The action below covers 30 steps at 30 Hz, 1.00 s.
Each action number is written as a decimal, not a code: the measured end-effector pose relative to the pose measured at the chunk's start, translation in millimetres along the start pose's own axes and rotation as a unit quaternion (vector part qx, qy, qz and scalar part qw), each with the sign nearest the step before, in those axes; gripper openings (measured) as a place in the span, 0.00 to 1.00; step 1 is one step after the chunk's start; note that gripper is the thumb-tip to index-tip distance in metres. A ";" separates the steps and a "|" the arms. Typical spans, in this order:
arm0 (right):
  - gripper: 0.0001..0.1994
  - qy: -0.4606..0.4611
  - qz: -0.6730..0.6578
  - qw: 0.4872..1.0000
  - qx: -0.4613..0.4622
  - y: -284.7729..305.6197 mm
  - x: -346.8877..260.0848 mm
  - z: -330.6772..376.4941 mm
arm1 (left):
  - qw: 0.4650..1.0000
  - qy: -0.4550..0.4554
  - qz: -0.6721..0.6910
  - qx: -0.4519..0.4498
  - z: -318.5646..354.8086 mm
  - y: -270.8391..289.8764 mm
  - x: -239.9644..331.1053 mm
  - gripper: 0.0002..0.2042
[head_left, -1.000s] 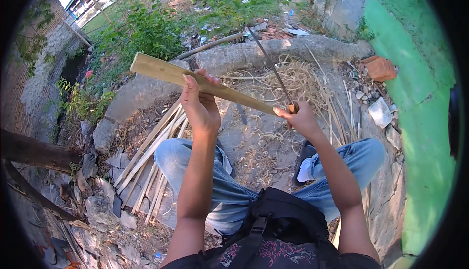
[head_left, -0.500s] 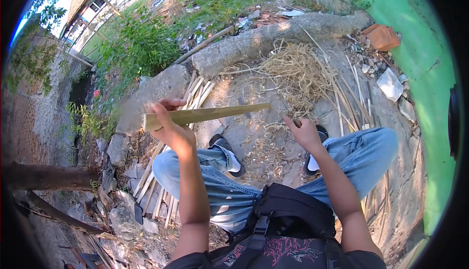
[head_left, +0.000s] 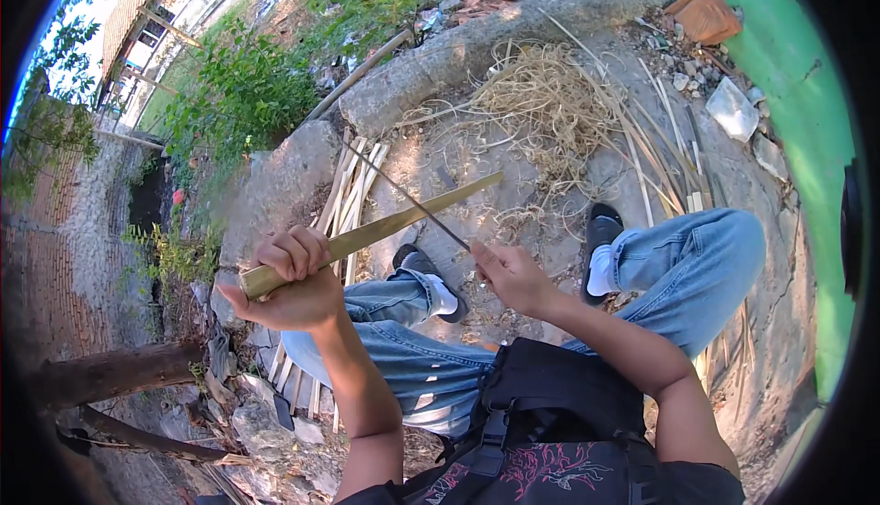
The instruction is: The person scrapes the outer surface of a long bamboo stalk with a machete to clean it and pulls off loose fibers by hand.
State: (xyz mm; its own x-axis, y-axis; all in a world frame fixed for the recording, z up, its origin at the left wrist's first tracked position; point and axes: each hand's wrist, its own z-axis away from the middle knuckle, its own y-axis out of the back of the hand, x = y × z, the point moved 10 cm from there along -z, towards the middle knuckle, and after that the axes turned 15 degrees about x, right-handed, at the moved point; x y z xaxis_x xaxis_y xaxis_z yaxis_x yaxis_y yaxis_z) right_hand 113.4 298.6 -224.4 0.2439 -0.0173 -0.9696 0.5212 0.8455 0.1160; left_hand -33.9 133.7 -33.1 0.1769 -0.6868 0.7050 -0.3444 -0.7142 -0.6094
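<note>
My left hand (head_left: pixel 298 280) is closed around the near end of a flat greenish-yellow bamboo strip (head_left: pixel 390 228), which slants up and away to the right. In my right hand (head_left: pixel 511 276), the fingers are wrapped round a knife (head_left: pixel 394 186) with a long, thin, dark blade seen nearly edge-on. The blade points to the far left and crosses over the strip in the picture; whether the two touch I cannot tell. Its handle is mostly hidden in my fist.
A tangled heap of pale shavings (head_left: pixel 550 111) lies on the concrete ahead. Split bamboo strips (head_left: pixel 353 195) lie beyond my left hand, with more (head_left: pixel 667 170) at the right. A broken concrete kerb (head_left: pixel 431 70), green plants (head_left: pixel 243 102) and a green wall (head_left: pixel 779 74) surround the spot.
My right hand has moved left and lifted the knife, whose blade now shows across the strip. My left hand has lowered slightly and its fingers have wrapped over the strip, which tilts more steeply.
</note>
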 end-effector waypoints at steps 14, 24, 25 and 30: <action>0.29 0.014 0.048 0.998 0.046 -6.0 44.4 -2.6 | 0.999 -0.039 -0.018 0.033 14.9 -2.5 -0.6 0.29; 0.29 0.137 0.074 0.988 0.009 1.0 -53.8 18.8 | 0.997 -0.043 -0.041 0.055 9.6 3.5 1.7 0.28; 0.29 0.168 0.038 0.985 0.033 6.4 -58.8 21.5 | 0.996 -0.049 -0.044 0.056 9.7 1.6 2.0 0.27; 0.29 -0.006 0.135 0.988 0.074 19.2 70.5 -19.6 | 0.997 -0.049 -0.043 0.047 12.1 1.7 1.0 0.27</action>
State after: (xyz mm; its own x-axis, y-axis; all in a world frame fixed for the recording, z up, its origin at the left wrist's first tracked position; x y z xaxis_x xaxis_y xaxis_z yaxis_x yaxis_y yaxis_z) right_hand 124.6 324.0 -294.7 0.3992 0.1909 -0.8968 0.5495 0.7331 0.4007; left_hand -23.2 130.2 -37.8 0.2930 -0.6288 0.7203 -0.2373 -0.7776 -0.5823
